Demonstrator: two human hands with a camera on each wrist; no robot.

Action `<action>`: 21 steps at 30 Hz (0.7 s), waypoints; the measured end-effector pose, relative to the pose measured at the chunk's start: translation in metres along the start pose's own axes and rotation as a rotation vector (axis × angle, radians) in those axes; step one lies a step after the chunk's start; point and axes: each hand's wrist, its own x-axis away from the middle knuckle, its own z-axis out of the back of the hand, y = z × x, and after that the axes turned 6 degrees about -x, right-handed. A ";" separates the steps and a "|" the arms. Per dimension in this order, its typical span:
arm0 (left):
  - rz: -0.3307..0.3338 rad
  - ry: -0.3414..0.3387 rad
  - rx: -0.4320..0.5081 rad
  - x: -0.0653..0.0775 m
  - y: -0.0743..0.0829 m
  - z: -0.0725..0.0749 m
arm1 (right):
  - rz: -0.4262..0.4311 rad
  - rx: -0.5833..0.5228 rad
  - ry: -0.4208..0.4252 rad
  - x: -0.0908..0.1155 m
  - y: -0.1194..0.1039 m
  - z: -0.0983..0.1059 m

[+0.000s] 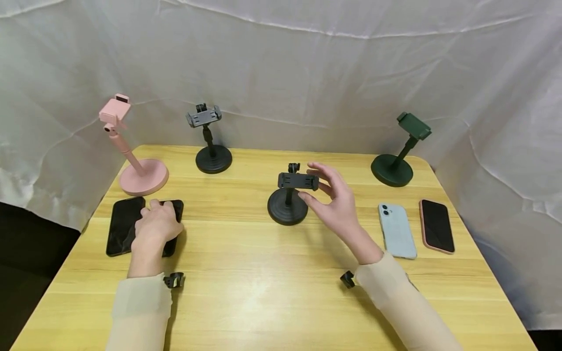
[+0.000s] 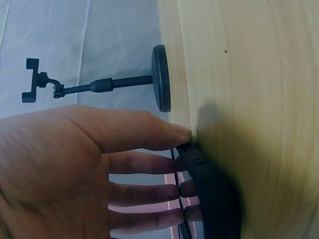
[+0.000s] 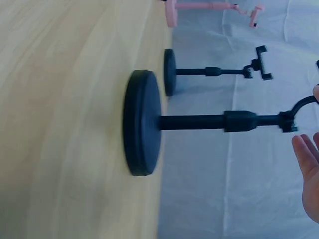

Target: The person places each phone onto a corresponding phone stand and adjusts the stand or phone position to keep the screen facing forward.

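At the left side of the table my left hand [image 1: 159, 220] grips a black phone [image 1: 170, 247] across its width. In the left wrist view the thumb presses one edge of this phone [image 2: 215, 194], with the fingers spread over to its other side. A second black phone [image 1: 120, 225] lies right beside it. My right hand [image 1: 337, 204] is at the right end of the holder of a black phone stand [image 1: 287, 207], thumb and fingers apart around that end. The stand is upright on its round base [image 3: 142, 122], its holder facing me in the head view.
Along the back stand a pink phone stand [image 1: 144, 176], another black phone stand [image 1: 213, 160] and a dark green one [image 1: 392, 170]. A light blue phone [image 1: 397, 231] and a pink-edged phone [image 1: 436, 226] lie at the right. A pale curtain [image 1: 281, 87] hangs behind the wooden table [image 1: 246, 292].
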 end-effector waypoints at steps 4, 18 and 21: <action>-0.042 0.103 0.032 0.002 0.009 0.001 | 0.104 -0.003 -0.009 -0.001 -0.009 0.003; -0.910 0.876 0.452 0.021 0.125 0.018 | 0.237 0.018 0.028 -0.001 -0.017 0.005; -1.039 0.865 0.528 0.023 0.140 0.018 | 0.237 0.017 0.035 0.001 -0.017 0.003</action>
